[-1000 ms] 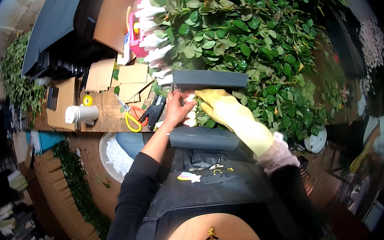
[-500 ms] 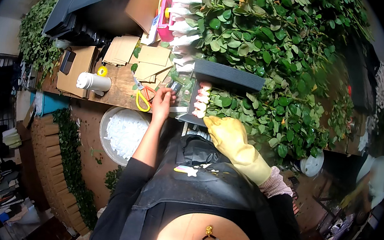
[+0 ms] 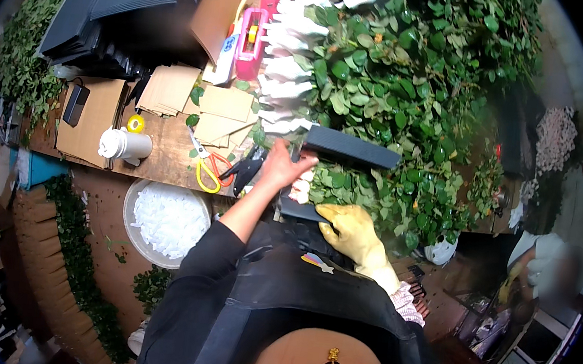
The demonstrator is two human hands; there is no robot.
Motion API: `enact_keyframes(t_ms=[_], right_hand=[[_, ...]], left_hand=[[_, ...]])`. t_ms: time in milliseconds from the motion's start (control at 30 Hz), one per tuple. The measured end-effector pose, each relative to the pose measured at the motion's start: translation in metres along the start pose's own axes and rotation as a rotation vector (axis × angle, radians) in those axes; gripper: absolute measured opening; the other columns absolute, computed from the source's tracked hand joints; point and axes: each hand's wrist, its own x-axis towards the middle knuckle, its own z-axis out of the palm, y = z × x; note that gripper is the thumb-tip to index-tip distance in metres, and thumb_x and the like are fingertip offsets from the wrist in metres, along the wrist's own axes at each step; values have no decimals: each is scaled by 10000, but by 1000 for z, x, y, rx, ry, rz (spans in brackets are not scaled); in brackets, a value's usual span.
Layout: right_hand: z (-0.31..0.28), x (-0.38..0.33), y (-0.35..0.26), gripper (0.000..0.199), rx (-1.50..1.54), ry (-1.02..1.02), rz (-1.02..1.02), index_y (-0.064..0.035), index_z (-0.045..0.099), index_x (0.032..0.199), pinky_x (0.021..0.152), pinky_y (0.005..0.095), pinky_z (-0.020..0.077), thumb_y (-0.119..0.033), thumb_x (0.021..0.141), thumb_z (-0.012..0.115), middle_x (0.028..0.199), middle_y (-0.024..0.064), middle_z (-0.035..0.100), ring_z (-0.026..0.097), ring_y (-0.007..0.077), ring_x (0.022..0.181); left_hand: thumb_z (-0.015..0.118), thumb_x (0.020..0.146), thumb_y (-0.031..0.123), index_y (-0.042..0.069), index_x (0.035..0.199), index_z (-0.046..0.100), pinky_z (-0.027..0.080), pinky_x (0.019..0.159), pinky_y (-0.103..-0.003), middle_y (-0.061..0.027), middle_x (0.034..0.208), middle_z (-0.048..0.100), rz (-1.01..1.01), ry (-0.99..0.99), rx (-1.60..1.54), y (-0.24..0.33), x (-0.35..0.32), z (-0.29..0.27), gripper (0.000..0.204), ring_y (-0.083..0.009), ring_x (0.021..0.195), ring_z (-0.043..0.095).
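A row of pale pink-and-cream rose heads point(image 3: 300, 188) lies between two flaps of a dark corrugated cardboard wrapper point(image 3: 352, 146), their leafy stems running right. My bare left hand point(image 3: 285, 166) reaches over the flower heads, fingers apart, fingertips by the far flap's left end. In a yellow rubber glove, my right hand point(image 3: 351, 232) pinches the near flap point(image 3: 299, 209) between thumb and fingers. Left of my left wrist lies a black tool point(image 3: 244, 170), possibly a stapler, partly hidden by the arm. Scissors point(image 3: 209, 170) with yellow and orange handles rest beside it.
White-netted flower heads point(image 3: 283, 89) line the leafy stem pile point(image 3: 416, 74). Cardboard pieces point(image 3: 225, 104), a pink tape dispenser point(image 3: 251, 43) and a white bottle point(image 3: 125, 144) occupy the table's left. A tub of white pieces point(image 3: 170, 222) stands below. Another person point(image 3: 555, 274) is at far right.
My left hand has let go of the black tool, which now lies on the table, and moved right to the flower heads. My right hand now grips the near flap. The view has shifted.
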Motion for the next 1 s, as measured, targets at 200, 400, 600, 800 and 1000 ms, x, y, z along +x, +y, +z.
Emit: enact_keyframes(t_ms=[200,400,600,800,1000], right_hand=[[-13,10,-14,358,-62,-173,114,-105,730,1220,888,432,577,-270,902,732,1200,99,758,731,317,1025],[-21,13,-22,393,-39,-209,168,-127,726,1274,985,418,520,-270,909,754,1241,67,747,683,293,1097],[-17,13,-18,385,-58,-181,127,-101,740,1236,908,416,558,-279,895,738,1178,113,764,725,309,1035],[-13,10,-15,362,-38,-142,87,-74,734,1222,883,428,591,-264,915,709,1187,123,761,734,324,1030],[-7,0,-5,366,-19,-113,38,-78,719,1258,905,421,577,-264,943,694,1214,120,753,726,327,1046]], left_hand=[[911,708,572,-45,1357,414,500,1034,-479,-258,1319,540,115,39,193,3,2,11,1024,-422,1277,553],[852,832,464,-39,1358,509,512,1005,-443,-240,1250,618,246,113,52,10,-2,-47,805,-381,1190,621],[816,815,64,35,1174,630,469,946,-494,-142,1116,662,985,996,237,64,36,-258,405,-373,1046,606],[925,707,229,105,1335,576,473,1002,-495,-96,1225,631,779,836,1042,153,70,-410,729,-345,1135,621],[789,853,97,61,1063,706,546,853,-439,-123,960,654,822,483,1007,161,52,-452,229,-349,973,668]])
